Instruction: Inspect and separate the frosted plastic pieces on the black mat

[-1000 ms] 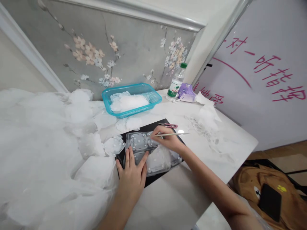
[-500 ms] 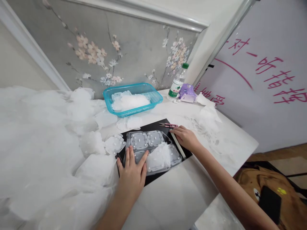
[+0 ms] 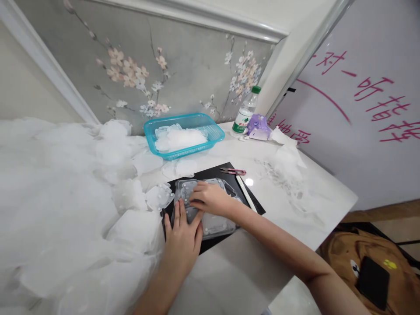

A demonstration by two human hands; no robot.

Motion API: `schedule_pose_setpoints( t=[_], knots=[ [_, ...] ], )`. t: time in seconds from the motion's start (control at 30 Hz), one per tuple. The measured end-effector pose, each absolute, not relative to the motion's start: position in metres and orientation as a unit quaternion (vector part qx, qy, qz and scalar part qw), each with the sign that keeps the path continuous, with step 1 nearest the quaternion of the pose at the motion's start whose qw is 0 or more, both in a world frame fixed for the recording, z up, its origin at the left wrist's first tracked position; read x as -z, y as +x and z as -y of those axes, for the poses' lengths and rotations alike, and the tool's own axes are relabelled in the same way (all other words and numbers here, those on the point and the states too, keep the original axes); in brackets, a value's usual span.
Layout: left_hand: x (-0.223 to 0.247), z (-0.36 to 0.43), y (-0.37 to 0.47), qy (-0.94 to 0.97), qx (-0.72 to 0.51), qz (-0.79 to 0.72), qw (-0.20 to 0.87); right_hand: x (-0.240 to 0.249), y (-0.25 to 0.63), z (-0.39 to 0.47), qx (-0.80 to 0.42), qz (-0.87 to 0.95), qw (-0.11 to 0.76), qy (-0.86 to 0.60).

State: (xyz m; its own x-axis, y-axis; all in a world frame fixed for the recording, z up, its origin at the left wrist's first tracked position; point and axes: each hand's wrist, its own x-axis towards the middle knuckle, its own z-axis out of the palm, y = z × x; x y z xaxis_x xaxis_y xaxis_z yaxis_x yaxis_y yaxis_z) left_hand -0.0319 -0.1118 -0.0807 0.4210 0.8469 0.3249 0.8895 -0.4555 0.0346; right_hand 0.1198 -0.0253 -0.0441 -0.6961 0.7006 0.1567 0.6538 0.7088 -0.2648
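A clear plastic tray of rounded square moulds [image 3: 218, 225] lies on a black board [image 3: 259, 205]. My left hand [image 3: 182, 232] rests with fingers spread on the tray's lower left part. Above it, my right hand [image 3: 208, 199] is over the middle of the tray, its fingers bent together; what they hold, if anything, is hidden. Pink-handled snips [image 3: 236, 171] lie at the board's top corner. A white stick [image 3: 246, 192] lies along the board's right side. Just left of the board is a thin white piece with small dots [image 3: 159, 197].
A large heap of white filmy pieces [image 3: 72, 197] covers the left side. Behind stand a blue basket [image 3: 193, 153] with white pieces, a bottle [image 3: 244, 116] and a purple packet [image 3: 258, 127]. White tissue [image 3: 288, 148] lies at right, a brown bag [image 3: 348, 249] below the table.
My right hand has moved left from beside the white stick to over the tray. The white filmy piece on the tray's lower right is no longer visible there. My left hand stays in place.
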Motion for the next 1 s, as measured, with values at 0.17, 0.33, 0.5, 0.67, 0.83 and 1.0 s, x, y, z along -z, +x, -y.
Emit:
schedule_pose_setpoints(
  t=[0.17, 0.33, 0.5, 0.67, 0.83, 1.0],
  knots=[
    [0.080, 0.114, -0.030, -0.832, 0.153, 0.532, 0.041, 0.044, 0.118, 0.032, -0.028, 0.932, 0.048, -0.357],
    [0.078, 0.116, -0.030, -0.820, 0.163, 0.549, 0.005, 0.044, 0.115, 0.042, 0.047, 0.933, 0.019, -0.357],
    [0.077, 0.115, -0.030, -0.819, 0.159, 0.552, -0.003, 0.042, 0.111, 0.038, 0.062, 0.918, 0.015, -0.392],
    [0.076, 0.114, -0.031, -0.820, 0.152, 0.552, -0.010, 0.043, 0.110, 0.031, 0.045, 0.901, 0.038, -0.430],
    [0.078, 0.116, -0.031, -0.823, 0.146, 0.549, -0.014, 0.044, 0.110, 0.028, 0.037, 0.893, 0.063, -0.445],
    [0.079, 0.115, -0.034, -0.796, 0.210, 0.564, -0.068, 0.048, 0.111, 0.034, 0.032, 0.888, 0.081, -0.452]
  ],
)
